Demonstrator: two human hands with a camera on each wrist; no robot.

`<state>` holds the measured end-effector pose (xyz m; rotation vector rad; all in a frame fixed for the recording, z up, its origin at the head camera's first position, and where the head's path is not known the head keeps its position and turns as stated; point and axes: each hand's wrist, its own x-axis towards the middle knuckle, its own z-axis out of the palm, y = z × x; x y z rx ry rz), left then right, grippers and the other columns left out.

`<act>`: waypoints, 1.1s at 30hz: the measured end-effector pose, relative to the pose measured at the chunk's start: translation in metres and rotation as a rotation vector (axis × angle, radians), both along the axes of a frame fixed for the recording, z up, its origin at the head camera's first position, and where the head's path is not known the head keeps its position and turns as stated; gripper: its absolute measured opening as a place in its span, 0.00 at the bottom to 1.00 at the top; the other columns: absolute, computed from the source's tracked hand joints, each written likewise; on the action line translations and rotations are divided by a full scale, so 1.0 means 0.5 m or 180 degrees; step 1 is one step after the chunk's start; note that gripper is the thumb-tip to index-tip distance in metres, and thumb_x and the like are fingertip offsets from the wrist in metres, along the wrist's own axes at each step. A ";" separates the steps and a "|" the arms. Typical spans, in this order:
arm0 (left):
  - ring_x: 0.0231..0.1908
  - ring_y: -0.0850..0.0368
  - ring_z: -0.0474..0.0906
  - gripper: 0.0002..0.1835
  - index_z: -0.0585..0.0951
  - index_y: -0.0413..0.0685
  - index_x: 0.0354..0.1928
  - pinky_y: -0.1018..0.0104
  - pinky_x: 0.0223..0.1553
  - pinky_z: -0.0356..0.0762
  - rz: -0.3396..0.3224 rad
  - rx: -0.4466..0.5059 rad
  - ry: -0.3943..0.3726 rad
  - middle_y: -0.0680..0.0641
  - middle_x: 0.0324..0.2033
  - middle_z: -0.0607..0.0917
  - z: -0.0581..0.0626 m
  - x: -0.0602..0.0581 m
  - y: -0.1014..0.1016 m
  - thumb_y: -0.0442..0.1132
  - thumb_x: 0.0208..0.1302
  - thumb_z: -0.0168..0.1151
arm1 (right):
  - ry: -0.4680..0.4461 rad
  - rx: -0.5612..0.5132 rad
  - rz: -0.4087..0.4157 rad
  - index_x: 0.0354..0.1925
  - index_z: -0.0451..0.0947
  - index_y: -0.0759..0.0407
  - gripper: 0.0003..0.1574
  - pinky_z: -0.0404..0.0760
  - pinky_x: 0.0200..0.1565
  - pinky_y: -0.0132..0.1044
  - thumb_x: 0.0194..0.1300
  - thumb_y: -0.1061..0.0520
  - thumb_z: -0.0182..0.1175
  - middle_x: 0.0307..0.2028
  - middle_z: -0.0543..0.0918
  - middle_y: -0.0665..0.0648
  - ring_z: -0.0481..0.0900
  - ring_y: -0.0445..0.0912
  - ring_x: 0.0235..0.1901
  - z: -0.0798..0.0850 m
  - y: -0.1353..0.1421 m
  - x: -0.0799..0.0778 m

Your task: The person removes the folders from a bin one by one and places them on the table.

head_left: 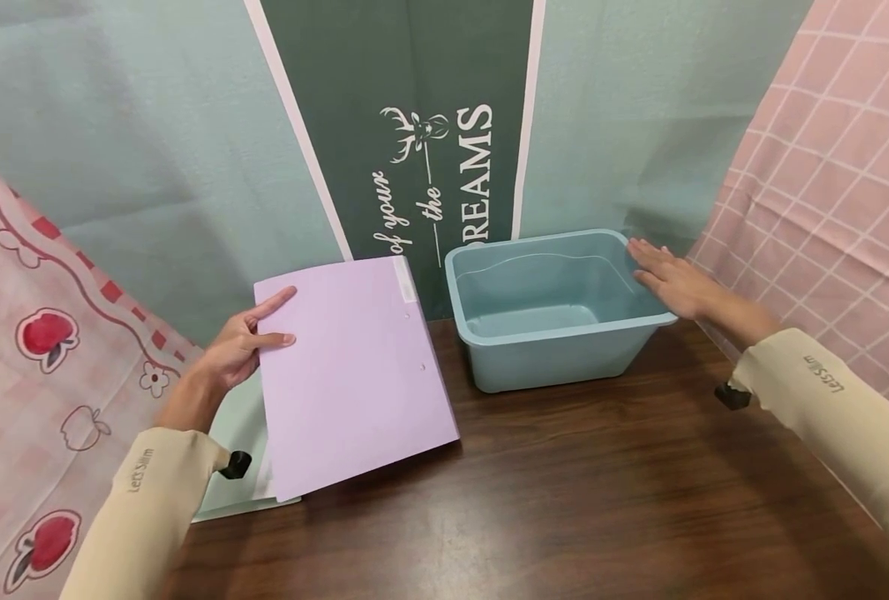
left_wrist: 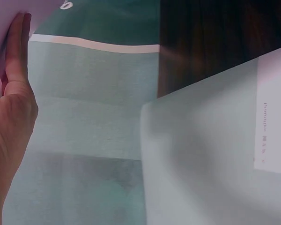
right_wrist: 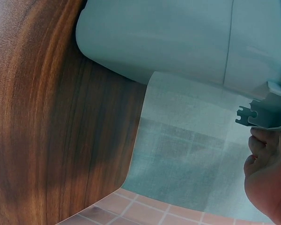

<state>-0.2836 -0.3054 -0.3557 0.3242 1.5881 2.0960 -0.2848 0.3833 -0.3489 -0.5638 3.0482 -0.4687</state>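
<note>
My left hand holds a lilac ring binder by its left edge, thumb and forefinger lying on the face turned toward me. The binder is tilted, with a white label at its upper right edge and two small metal rivets near that side. Under its left part lies a pale green folder, partly hidden; the left wrist view shows a white and pink label on it. My right hand rests with straight fingers on the right rim of a blue plastic bin. No contents show inside the bin.
The brown wooden table meets a green printed cloth behind. Fabric with apples hangs on the left, pink checked fabric on the right. The bin stands close to the back cloth.
</note>
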 end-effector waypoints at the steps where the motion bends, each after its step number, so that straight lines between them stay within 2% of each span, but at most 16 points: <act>1: 0.56 0.56 0.79 0.44 0.57 0.59 0.76 0.53 0.45 0.80 0.0014 -0.0056 -0.0021 0.46 0.68 0.67 -0.006 -0.002 0.003 0.15 0.64 0.50 | 0.0003 0.0002 0.0007 0.75 0.42 0.68 0.38 0.34 0.74 0.51 0.80 0.48 0.35 0.76 0.43 0.67 0.38 0.59 0.75 0.000 0.000 -0.001; 4: 0.56 0.56 0.79 0.43 0.58 0.60 0.76 0.54 0.46 0.80 0.0043 -0.0186 -0.0082 0.46 0.68 0.67 -0.020 -0.010 0.011 0.17 0.64 0.53 | 0.0011 0.0004 0.0023 0.75 0.42 0.68 0.38 0.34 0.74 0.51 0.80 0.48 0.35 0.75 0.43 0.68 0.38 0.60 0.75 0.001 -0.002 -0.001; 10: 0.57 0.55 0.79 0.42 0.58 0.59 0.76 0.57 0.45 0.80 -0.0040 -0.0324 -0.0108 0.45 0.71 0.64 -0.043 -0.024 0.026 0.19 0.64 0.55 | -0.0018 -0.0028 0.0013 0.75 0.42 0.68 0.38 0.34 0.74 0.52 0.80 0.47 0.34 0.76 0.42 0.66 0.37 0.59 0.76 0.006 -0.006 0.001; 12: 0.56 0.55 0.79 0.42 0.59 0.59 0.75 0.59 0.44 0.81 -0.0024 -0.0433 -0.0125 0.43 0.72 0.62 -0.052 -0.029 0.033 0.21 0.64 0.57 | -0.0038 -0.0036 0.0006 0.76 0.42 0.67 0.38 0.32 0.74 0.50 0.80 0.47 0.34 0.76 0.41 0.65 0.36 0.59 0.76 0.007 -0.006 0.002; 16: 0.55 0.59 0.79 0.43 0.62 0.58 0.74 0.68 0.41 0.83 0.0071 -0.0775 -0.0127 0.47 0.75 0.56 -0.069 -0.040 0.046 0.25 0.59 0.65 | -0.0045 -0.0012 -0.0001 0.76 0.41 0.67 0.38 0.32 0.74 0.50 0.80 0.47 0.34 0.76 0.41 0.64 0.36 0.58 0.76 0.007 -0.005 0.002; 19: 0.50 0.64 0.79 0.44 0.64 0.56 0.73 0.74 0.37 0.81 0.0087 -0.1011 -0.0099 0.48 0.76 0.52 -0.082 -0.050 0.055 0.26 0.56 0.68 | -0.0041 -0.0002 -0.0008 0.76 0.41 0.66 0.38 0.34 0.74 0.52 0.80 0.47 0.34 0.76 0.41 0.64 0.36 0.58 0.76 0.006 -0.004 0.002; 20: 0.44 0.66 0.80 0.44 0.64 0.55 0.73 0.76 0.33 0.80 0.0092 -0.1079 -0.0084 0.48 0.76 0.52 -0.087 -0.054 0.057 0.25 0.55 0.69 | -0.0038 -0.0002 -0.0010 0.76 0.41 0.66 0.38 0.34 0.74 0.51 0.80 0.47 0.34 0.76 0.41 0.64 0.36 0.58 0.76 0.006 -0.004 0.002; 23: 0.39 0.68 0.79 0.45 0.64 0.53 0.73 0.77 0.28 0.76 0.0053 -0.1201 -0.0085 0.47 0.76 0.54 -0.099 -0.061 0.065 0.24 0.53 0.69 | -0.0058 -0.0007 -0.0028 0.76 0.41 0.66 0.38 0.33 0.74 0.51 0.80 0.46 0.34 0.76 0.40 0.64 0.36 0.58 0.76 0.005 -0.003 0.003; 26: 0.41 0.67 0.79 0.45 0.64 0.52 0.73 0.75 0.33 0.79 0.0002 -0.1285 -0.0114 0.44 0.73 0.58 -0.110 -0.067 0.072 0.22 0.53 0.69 | -0.0091 -0.0014 -0.0049 0.76 0.40 0.65 0.38 0.31 0.74 0.50 0.80 0.46 0.34 0.77 0.40 0.63 0.36 0.58 0.76 0.004 -0.003 0.004; 28: 0.48 0.64 0.78 0.45 0.64 0.51 0.73 0.70 0.40 0.82 -0.0065 -0.1359 -0.0123 0.41 0.71 0.63 -0.116 -0.072 0.078 0.22 0.53 0.68 | -0.0112 -0.0016 -0.0065 0.76 0.40 0.64 0.38 0.31 0.74 0.50 0.80 0.46 0.34 0.77 0.39 0.63 0.35 0.58 0.76 0.003 -0.002 0.004; 33: 0.57 0.53 0.74 0.44 0.64 0.53 0.73 0.61 0.49 0.81 -0.0206 -0.1640 -0.0093 0.39 0.68 0.67 -0.132 -0.087 0.087 0.24 0.54 0.68 | -0.0110 -0.0009 -0.0082 0.76 0.39 0.64 0.38 0.31 0.74 0.50 0.80 0.46 0.33 0.77 0.39 0.64 0.35 0.58 0.76 0.003 -0.004 0.004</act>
